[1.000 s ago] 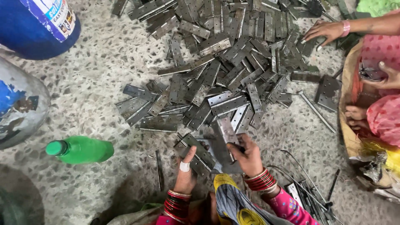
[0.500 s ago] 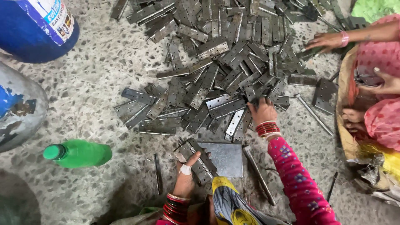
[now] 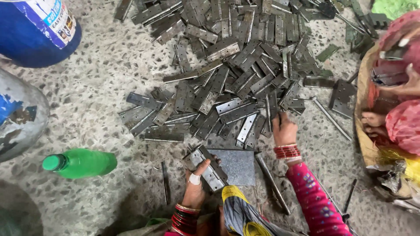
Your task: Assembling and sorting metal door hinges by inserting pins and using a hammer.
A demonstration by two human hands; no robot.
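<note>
— What is the left hand (image 3: 195,187) holding?

— A small stack of grey metal hinges (image 3: 206,167). The fingers are clamped round it, and the stack lies slantwise at the near-left corner of a flat grey steel plate (image 3: 238,166) on the speckled stone floor (image 3: 100,83). A white bandage wraps one finger, and dark red bangles sit at the wrist.

— And the right hand (image 3: 284,128)?

— It is stretched forward to the near edge of the big hinge pile (image 3: 238,65), palm down, fingertips among the hinges there. Whether its grip is closed on one of them I cannot tell; the fingers hide that. Red bangles ring the wrist above a pink patterned sleeve (image 3: 315,203).

— What lies just beside the plate?

— A long metal pin (image 3: 272,183) lies slanted along its right side, and a shorter thin pin (image 3: 164,176) lies on the floor to the left of the held stack. Another long pin (image 3: 330,117) lies to the right of the reaching hand, pointing toward the pile.

— How far does the pile spread?

— From just ahead of the hands to the top edge of the view, the hinges lying every which way, some folded, some opened flat.

— And further out?

— To the left, well apart from the hands, a green plastic bottle (image 3: 81,163) lies on its side. Beyond it are a blue drum (image 3: 30,37) at the upper left and a worn grey container (image 3: 19,116) with chipped blue paint. At the right edge sits another person (image 3: 400,113) in pink clothing, hands on more metal pieces, beside a woven basket (image 3: 363,126).
</note>
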